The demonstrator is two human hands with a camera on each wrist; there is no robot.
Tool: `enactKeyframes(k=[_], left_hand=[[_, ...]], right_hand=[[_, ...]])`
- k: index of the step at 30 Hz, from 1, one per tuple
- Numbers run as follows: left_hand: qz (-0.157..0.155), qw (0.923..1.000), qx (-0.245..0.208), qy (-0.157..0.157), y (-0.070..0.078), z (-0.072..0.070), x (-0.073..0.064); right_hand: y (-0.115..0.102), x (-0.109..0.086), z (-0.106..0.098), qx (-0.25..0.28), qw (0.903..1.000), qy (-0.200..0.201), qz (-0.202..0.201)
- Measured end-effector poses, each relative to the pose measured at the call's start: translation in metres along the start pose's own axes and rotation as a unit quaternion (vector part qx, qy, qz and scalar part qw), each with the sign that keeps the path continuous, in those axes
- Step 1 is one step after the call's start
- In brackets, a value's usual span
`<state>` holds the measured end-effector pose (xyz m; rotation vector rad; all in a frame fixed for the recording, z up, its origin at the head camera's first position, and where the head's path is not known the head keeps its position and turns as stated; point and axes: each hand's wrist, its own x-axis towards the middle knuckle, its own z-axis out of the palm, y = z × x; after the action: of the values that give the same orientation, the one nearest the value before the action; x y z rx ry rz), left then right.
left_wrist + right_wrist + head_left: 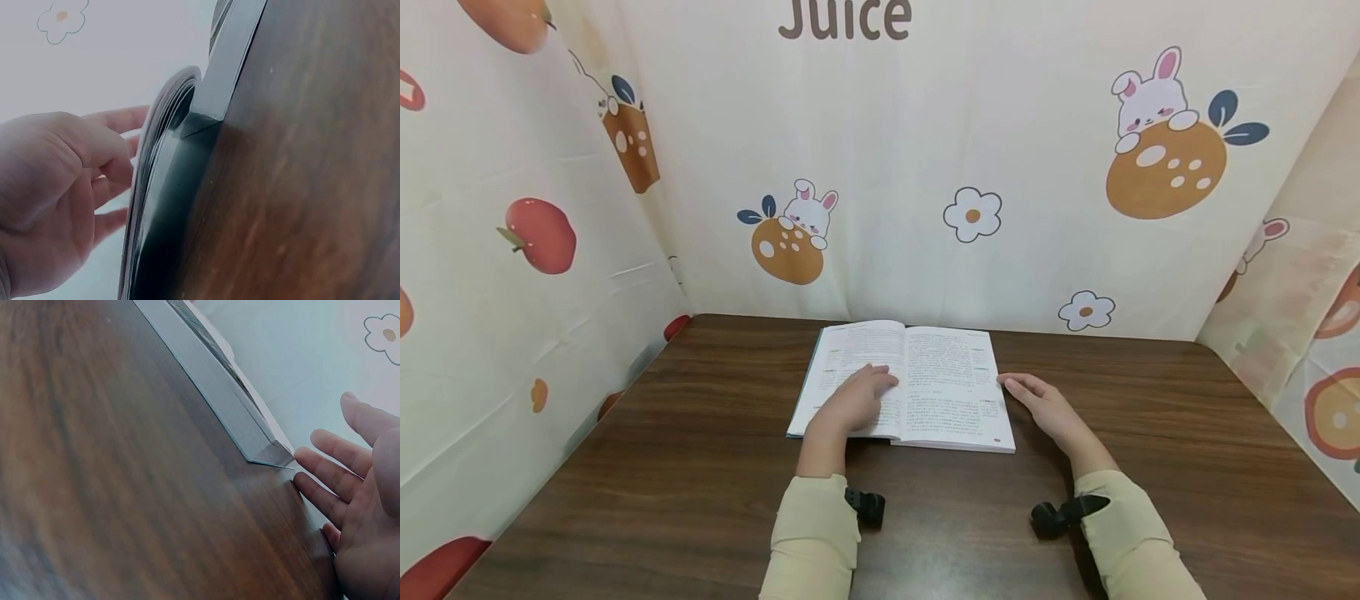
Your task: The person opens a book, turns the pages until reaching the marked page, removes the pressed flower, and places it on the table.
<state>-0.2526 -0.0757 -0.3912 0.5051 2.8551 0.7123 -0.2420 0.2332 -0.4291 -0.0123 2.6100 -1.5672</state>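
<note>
An open book [951, 383] with printed pages lies on the brown wooden table, its left pages bulging up near the spine. My left hand [853, 400] rests over the left page, fingers loosely bent and pointing toward the spine. In the left wrist view, that hand [50, 181] is above the curved pages [147, 150], with a dark green cover beneath. At the book's right edge, my right hand [1048, 408] has its fingertips close to the page border. The right wrist view shows its fingers [331, 472] extended and spread beside a corner of the page block [209, 387].
The wooden table [700, 500] stretches around the book to both sides. Behind it hangs a pale curtain [895, 150] with bunny, fruit and flower prints, which continues along the left and right. A black wrist camera [867, 507] is on the left sleeve, another [1060, 515] on the right.
</note>
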Motion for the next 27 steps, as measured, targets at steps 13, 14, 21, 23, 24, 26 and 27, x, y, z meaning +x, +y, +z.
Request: enactKeyframes(k=[13,14,21,23,24,26,27], left_hand=[[-0.057,0.9976,-0.04,-0.002,-0.004,0.009,0.004],[-0.06,0.9971,-0.045,-0.004,-0.004,0.009,0.004],[-0.071,0.9957,-0.059,-0.012,-0.007,0.009,0.008],[-0.069,0.9958,-0.06,-0.008,-0.008,0.01,0.01],[-0.067,0.996,-0.058,-0.006,-0.009,0.01,0.01],[-0.065,0.9966,-0.051,-0.004,-0.01,0.009,0.01],[-0.062,0.997,-0.046,-0.004,-0.01,0.008,0.01]], right_hand=[[-0.002,-0.001,0.001,-0.01,0.9999,-0.001,0.007],[-0.003,0.0,0.001,-0.01,0.9999,0.0,0.009],[-0.002,-0.002,0.002,-0.013,0.9999,-0.007,0.004],[-0.002,-0.002,0.002,-0.013,0.9999,-0.009,0.001],[-0.002,-0.002,0.002,-0.012,0.9999,-0.01,-0.001],[-0.002,-0.002,0.002,-0.018,0.9997,-0.016,-0.007],[-0.002,-0.002,0.002,-0.022,0.9995,-0.019,-0.009]])
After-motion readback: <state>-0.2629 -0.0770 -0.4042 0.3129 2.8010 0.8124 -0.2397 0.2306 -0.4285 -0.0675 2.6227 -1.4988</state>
